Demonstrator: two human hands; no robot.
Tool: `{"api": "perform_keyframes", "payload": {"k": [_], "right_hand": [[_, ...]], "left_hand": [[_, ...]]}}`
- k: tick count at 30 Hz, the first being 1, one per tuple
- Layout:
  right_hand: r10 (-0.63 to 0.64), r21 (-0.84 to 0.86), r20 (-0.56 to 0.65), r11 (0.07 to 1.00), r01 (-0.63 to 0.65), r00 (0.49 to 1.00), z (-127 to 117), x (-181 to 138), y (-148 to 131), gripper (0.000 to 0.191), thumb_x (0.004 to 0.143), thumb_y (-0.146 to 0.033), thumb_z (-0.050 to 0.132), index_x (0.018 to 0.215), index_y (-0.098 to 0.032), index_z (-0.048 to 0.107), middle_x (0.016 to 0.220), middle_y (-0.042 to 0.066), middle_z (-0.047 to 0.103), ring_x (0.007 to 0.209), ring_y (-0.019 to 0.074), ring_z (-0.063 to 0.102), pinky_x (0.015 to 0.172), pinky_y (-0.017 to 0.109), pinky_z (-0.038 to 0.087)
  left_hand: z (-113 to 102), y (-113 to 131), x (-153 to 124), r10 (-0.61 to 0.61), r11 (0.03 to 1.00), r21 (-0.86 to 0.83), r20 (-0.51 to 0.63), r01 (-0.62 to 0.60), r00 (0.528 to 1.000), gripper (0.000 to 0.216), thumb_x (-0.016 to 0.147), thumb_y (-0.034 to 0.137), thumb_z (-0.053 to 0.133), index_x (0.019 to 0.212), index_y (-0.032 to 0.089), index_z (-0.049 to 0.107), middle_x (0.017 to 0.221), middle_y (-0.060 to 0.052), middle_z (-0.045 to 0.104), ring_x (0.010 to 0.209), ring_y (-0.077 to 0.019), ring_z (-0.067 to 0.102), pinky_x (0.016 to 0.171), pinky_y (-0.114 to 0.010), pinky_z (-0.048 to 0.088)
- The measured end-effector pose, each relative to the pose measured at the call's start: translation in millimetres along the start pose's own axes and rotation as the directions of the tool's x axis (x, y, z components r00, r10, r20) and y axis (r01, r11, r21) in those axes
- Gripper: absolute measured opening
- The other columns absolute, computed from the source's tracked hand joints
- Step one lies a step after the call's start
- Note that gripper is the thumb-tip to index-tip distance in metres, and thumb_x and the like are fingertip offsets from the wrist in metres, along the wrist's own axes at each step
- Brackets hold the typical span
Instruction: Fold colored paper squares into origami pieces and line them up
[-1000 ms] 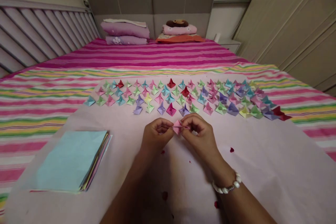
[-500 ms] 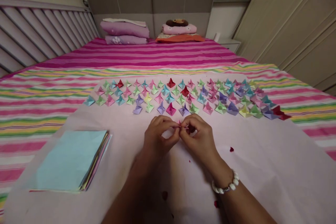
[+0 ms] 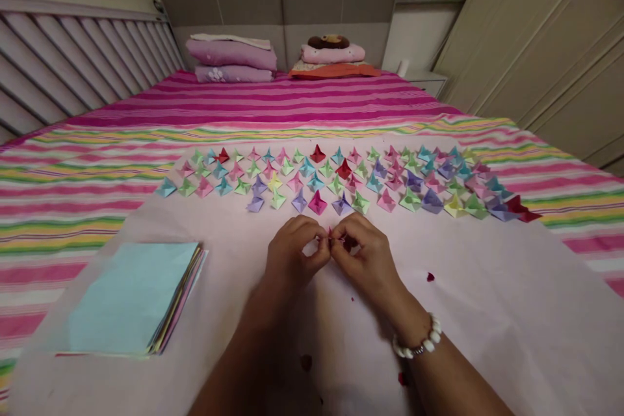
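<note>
My left hand (image 3: 291, 252) and my right hand (image 3: 364, 253) meet over a pale pink sheet (image 3: 487, 312) laid on the bed. Both pinch a small pink folded paper piece (image 3: 330, 234), which is mostly hidden between the fingertips. My right wrist wears a white bead bracelet (image 3: 419, 346). Just beyond the hands lie several rows of small folded paper shapes (image 3: 341, 181) in pink, green, blue, purple, yellow and red.
A stack of coloured paper squares (image 3: 131, 296) with a light blue top sheet lies at the left. The striped bedspread (image 3: 273, 104) runs back to pillows (image 3: 231, 58) and a headboard. A wardrobe (image 3: 550, 39) stands at the right. Small red scraps (image 3: 430, 277) dot the sheet.
My hands have closed in on each other, and the pink paper piece, plain to see a second ago, is now nearly covered by my fingertips.
</note>
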State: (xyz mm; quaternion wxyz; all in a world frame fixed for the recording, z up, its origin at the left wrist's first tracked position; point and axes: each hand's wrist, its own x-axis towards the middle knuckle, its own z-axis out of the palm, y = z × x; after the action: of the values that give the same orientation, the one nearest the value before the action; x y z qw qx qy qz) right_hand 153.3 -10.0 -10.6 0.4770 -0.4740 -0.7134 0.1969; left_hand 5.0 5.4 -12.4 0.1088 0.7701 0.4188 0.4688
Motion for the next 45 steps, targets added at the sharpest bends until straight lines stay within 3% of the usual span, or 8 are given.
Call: {"api": "perform_keyframes", "payload": {"k": [13,21,29,33,35,41,43,45], "right_hand": [[0.045,-0.034,-0.074,0.998,-0.047,0.996,2,1,0,0.014,0.075,-0.010,0.058,0.068,-0.021,0.054,0.072,-0.001,0.052,0.058,0.0120,0.049,0.053,0.025,0.039],[0.060,0.000,-0.077,0.998,-0.061,0.995,1,2,3,0.014,0.075,-0.009,0.059,0.068,-0.021,0.055,0.072,-0.001,0.053,0.060,0.0126,0.050,0.055,0.026,0.040],[0.039,-0.004,-0.061,0.999,-0.039,0.997,3,1,2,0.013,0.076,-0.009,0.057,0.069,-0.021,0.054,0.073,-0.001,0.051,0.059,0.0117,0.048,0.053,0.025,0.039],[0.044,0.017,-0.060,0.999,-0.043,0.997,3,1,2,0.013,0.075,-0.009,0.058,0.068,-0.020,0.055,0.074,-0.001,0.052,0.058,0.0116,0.049,0.053,0.025,0.039],[0.054,0.040,-0.055,0.998,-0.052,0.997,3,1,2,0.013,0.075,-0.010,0.059,0.068,-0.020,0.055,0.074,-0.001,0.053,0.058,0.0115,0.049,0.052,0.024,0.039],[0.146,0.124,-0.033,0.982,-0.141,0.989,5,3,7,0.013,0.072,-0.015,0.064,0.063,-0.020,0.056,0.069,-0.001,0.055,0.057,0.0116,0.048,0.050,0.023,0.037],[0.208,0.169,-0.016,0.965,-0.202,0.978,7,2,10,0.014,0.071,-0.018,0.066,0.062,-0.019,0.056,0.067,-0.002,0.054,0.054,0.0109,0.045,0.049,0.023,0.035],[0.252,0.194,0.004,0.949,-0.248,0.968,8,2,13,0.013,0.070,-0.019,0.067,0.063,-0.019,0.056,0.066,-0.002,0.055,0.054,0.0106,0.045,0.048,0.023,0.034]], "left_hand": [[1,-1,-2,-0.059,0.998,0.024,-0.047,0.060,0.997,0.014,0.070,0.007,0.055,0.073,0.020,0.059,0.075,-0.001,0.061,0.070,-0.0139,0.058,0.065,-0.025,0.046],[1,-5,-1,-0.124,0.990,-0.074,-0.059,0.119,0.991,0.013,0.071,0.007,0.056,0.073,0.020,0.058,0.080,-0.001,0.063,0.072,-0.0130,0.060,0.062,-0.023,0.047],[4,-4,-1,-0.212,0.956,-0.194,0.066,0.221,0.975,0.016,0.074,0.020,0.065,0.091,0.020,0.064,0.095,-0.006,0.066,0.082,-0.0160,0.063,0.064,-0.024,0.051],[5,-3,-1,-0.304,0.895,-0.312,0.094,0.318,0.948,0.001,0.075,0.020,0.063,0.075,0.019,0.063,0.088,-0.005,0.065,0.077,-0.0141,0.063,0.062,-0.022,0.053],[6,-3,-1,-0.380,0.825,-0.406,0.114,0.392,0.918,0.005,0.074,0.021,0.063,0.071,0.018,0.061,0.086,-0.004,0.065,0.072,-0.0123,0.063,0.064,-0.022,0.054],[4,-4,-1,-0.536,0.650,-0.506,0.223,0.567,0.814,0.012,0.068,0.022,0.067,0.078,0.017,0.061,0.082,-0.004,0.067,0.076,-0.0153,0.067,0.069,-0.025,0.056],[2,-6,-1,-0.502,0.678,-0.497,0.225,0.542,0.835,0.012,0.067,0.017,0.063,0.079,0.017,0.061,0.089,-0.005,0.067,0.082,-0.0170,0.068,0.070,-0.026,0.056],[1,-8,-1,-0.409,0.767,-0.451,0.203,0.456,0.890,0.013,0.068,0.012,0.057,0.078,0.018,0.063,0.099,-0.008,0.065,0.091,-0.0188,0.067,0.071,-0.027,0.056]]}}
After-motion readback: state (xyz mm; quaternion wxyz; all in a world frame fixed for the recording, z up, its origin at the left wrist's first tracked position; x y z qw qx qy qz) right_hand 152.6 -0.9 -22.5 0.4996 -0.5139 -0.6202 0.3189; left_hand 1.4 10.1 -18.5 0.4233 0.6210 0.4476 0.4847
